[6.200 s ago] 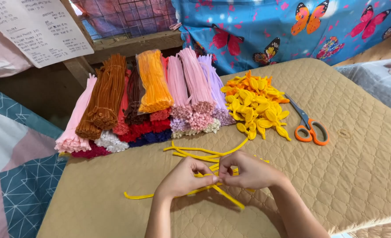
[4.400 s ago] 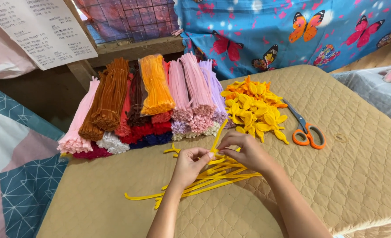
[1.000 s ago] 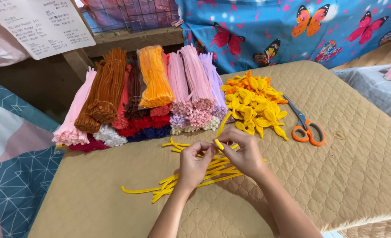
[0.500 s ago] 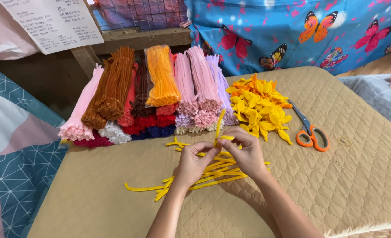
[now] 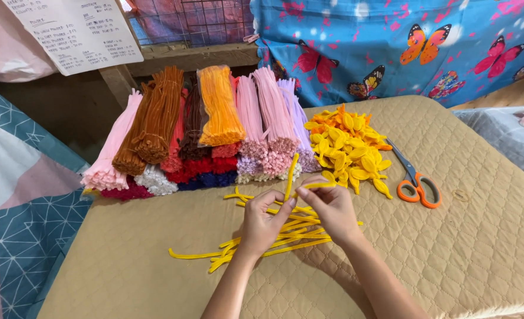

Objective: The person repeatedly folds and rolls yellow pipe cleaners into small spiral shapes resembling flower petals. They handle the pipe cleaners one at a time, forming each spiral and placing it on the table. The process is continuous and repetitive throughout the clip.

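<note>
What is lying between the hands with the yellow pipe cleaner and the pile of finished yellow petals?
Nothing visible does. The left hand and right hand pinch a yellow pipe cleaner above loose yellow stems. The petal pile lies just beyond, over bare quilted pad; the orange-handled scissors lie off to its right.

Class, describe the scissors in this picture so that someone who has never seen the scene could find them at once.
Start at the tan quilted mat that covers the work surface, then look to the right of the heap of yellow folded petal shapes. The scissors lie flat there, apart from both hands. They are the only tool with metal blades and orange handle loops.
</note>
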